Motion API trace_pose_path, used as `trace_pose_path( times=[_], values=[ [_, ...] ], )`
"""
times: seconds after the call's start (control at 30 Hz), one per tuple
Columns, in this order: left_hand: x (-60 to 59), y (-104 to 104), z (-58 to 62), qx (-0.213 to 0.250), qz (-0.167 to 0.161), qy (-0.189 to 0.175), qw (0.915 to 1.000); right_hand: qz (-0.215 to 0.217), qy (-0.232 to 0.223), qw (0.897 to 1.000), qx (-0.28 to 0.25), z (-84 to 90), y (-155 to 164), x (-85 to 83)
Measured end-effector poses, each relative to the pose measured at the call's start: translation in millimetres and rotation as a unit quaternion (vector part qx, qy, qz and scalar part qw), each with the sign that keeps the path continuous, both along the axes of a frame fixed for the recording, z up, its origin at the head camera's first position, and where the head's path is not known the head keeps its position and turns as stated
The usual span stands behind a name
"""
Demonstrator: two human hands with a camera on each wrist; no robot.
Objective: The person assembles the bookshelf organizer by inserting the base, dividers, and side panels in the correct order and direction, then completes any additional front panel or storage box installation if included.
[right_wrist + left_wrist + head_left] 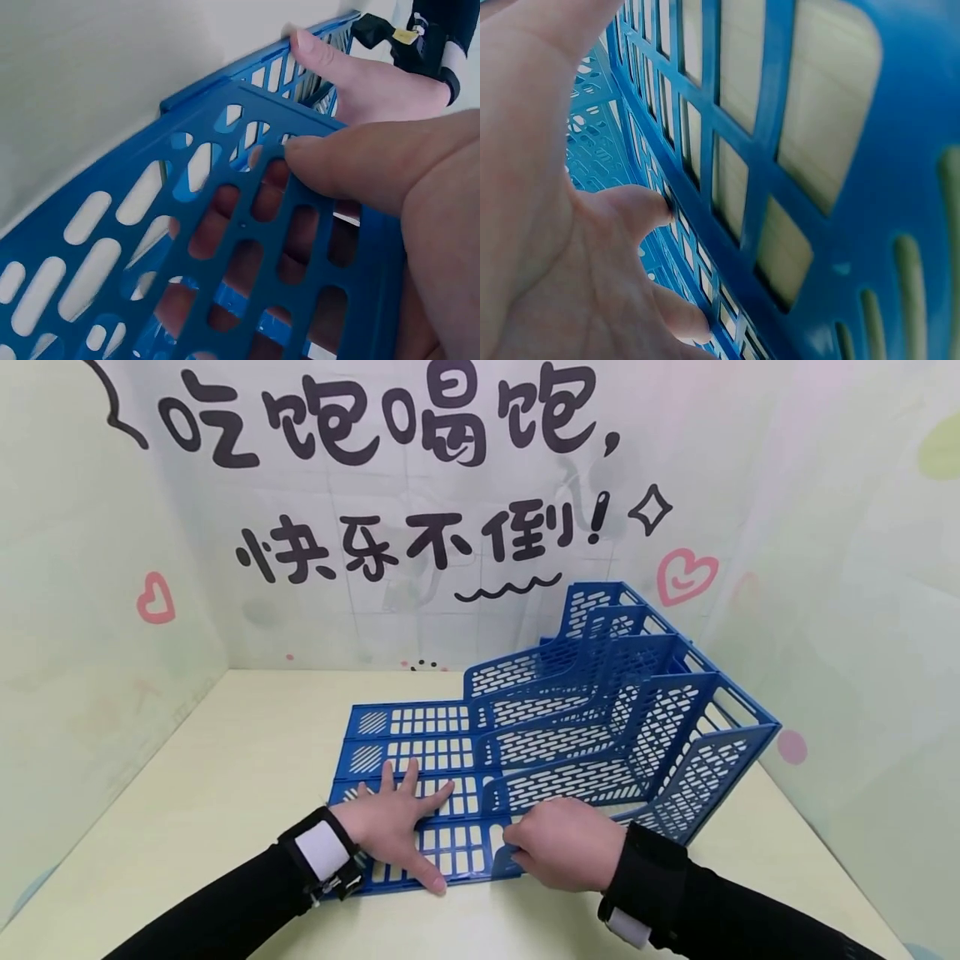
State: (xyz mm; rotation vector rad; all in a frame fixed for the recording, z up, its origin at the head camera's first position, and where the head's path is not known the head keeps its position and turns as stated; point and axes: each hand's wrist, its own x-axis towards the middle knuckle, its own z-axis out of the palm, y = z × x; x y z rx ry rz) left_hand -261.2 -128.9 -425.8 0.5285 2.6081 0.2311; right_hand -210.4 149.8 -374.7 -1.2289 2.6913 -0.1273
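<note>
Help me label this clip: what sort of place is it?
Probably a staged recording booth: a pale tabletop, printed backdrop walls with cartoon lettering, and one blue perforated plastic file rack.

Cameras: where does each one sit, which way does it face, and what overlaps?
Head: worn high, facing forward and down at the blue file rack; left hand, right hand, both sleeves show.
Left wrist: close along the rack's grid; palm and fingers show.
Right wrist: faces the slotted divider that the right hand pinches.
Shared: right wrist also shows the left hand.
</note>
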Motion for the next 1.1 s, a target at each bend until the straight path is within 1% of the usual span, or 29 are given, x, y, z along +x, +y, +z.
trace_pose_path(
  times=[0.17, 0.27, 0.33, 0.4, 0.6, 0.83, 0.97, 1.1],
  values=[
    [-0.4, 1.5, 1.7, 0.002, 0.001, -0.001, 1.0000, -0.013, 0.004, 1.000, 0.016, 0.4, -1.2, -0.5],
    [-1.0, 2.8, 2.0, 0.004, -0.001, -0.001, 1.0000, -0.023, 0.005, 0.999, 0.041, 3.0, -3.4, 1.2],
    [-1.3, 3.1, 2.0, 0.005, -0.001, -0.001, 1.0000, -0.024, 0.010, 0.998, 0.060, 4.4, -4.7, 2.3],
    [-1.1, 2.7, 1.9, 0.005, 0.000, 0.001, 1.0000, -0.018, 0.015, 0.997, 0.068, 4.1, -5.2, 3.0],
    [1.9, 1.4, 2.0, -0.001, -0.002, 0.007, 1.0000, 0.004, 0.020, 0.998, 0.059, -3.4, -13.9, 3.2],
    [3.3, 2.8, -0.6, -0.033, -0.011, 0.011, 0.9993, -0.002, 0.018, 0.998, 0.059, -8.2, -37.7, 5.4],
    [4.5, 0.2, -1.7, -0.036, -0.009, 0.008, 0.9993, -0.010, 0.018, 0.998, 0.059, -8.9, -44.9, 5.6],
    [6.0, -0.7, -1.6, -0.030, -0.005, 0.005, 0.9995, -0.016, 0.016, 0.998, 0.057, -9.2, -45.5, 7.6]
  ],
)
